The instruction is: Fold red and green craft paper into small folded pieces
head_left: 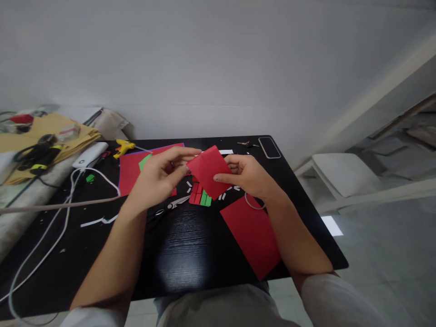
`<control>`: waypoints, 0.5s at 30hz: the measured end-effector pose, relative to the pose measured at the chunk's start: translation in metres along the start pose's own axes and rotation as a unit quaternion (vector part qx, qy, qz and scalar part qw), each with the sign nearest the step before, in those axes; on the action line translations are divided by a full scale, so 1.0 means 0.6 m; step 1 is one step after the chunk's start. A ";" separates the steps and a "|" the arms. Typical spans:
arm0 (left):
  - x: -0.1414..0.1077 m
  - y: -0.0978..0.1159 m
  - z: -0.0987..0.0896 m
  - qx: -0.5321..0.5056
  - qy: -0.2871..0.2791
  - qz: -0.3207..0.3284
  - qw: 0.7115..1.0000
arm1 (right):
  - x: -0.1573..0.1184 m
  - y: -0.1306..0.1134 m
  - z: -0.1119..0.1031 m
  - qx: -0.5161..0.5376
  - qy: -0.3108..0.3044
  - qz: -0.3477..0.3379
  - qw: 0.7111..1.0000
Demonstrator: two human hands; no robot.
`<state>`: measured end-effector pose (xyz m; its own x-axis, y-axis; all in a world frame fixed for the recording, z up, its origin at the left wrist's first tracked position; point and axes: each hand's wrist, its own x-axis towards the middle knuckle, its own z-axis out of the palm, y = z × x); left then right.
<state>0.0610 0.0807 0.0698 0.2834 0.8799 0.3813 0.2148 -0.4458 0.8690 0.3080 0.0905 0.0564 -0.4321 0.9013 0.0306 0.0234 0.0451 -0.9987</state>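
Observation:
A square of red paper point(209, 170) is held up over the black table point(184, 254), one corner pointing down. My left hand point(163, 172) pinches its left corner between thumb and fingers. At its right side my right hand point(247, 175) grips it, thumb on the front and fingers behind. Below the square lie small red pieces point(195, 194) and green pieces point(206, 199). Black-handled scissors point(175, 203) rest beside them, blades toward the pieces. A larger red sheet point(254, 236) lies under my right forearm.
At the back left are a yellow glue gun point(124, 146), more red sheets point(127, 175) and a white power strip point(90, 154) with cables. A phone point(269, 148) and keys point(248, 144) lie at the back right. A white stool point(345, 172) stands right of the table.

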 end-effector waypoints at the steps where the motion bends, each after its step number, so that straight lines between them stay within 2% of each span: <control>1: -0.002 0.002 -0.004 -0.008 -0.035 -0.001 0.999 | 0.000 0.001 0.000 -0.011 -0.004 -0.006 1.000; 3: -0.005 0.006 -0.006 -0.018 -0.084 -0.008 0.996 | -0.002 0.002 0.002 -0.041 -0.014 -0.017 0.999; 5: -0.006 0.005 0.000 -0.004 -0.087 -0.017 0.996 | -0.004 0.002 0.006 -0.080 -0.024 -0.027 0.996; 9: -0.002 -0.005 0.023 0.033 -0.047 -0.043 0.997 | -0.006 0.002 0.014 -0.118 -0.022 -0.046 0.992; 12: 0.002 -0.008 0.030 -0.017 -0.003 -0.055 0.998 | -0.003 0.002 0.016 -0.114 0.040 -0.072 0.990; 15: 0.004 -0.008 0.029 -0.069 0.039 -0.054 0.995 | -0.001 -0.001 0.016 -0.062 0.082 -0.088 0.991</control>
<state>0.0767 0.0820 0.0609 0.1904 0.9343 0.3013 0.1087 -0.3251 0.9394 0.2994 0.0859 0.0568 -0.2869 0.9324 0.2196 0.0762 0.2507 -0.9651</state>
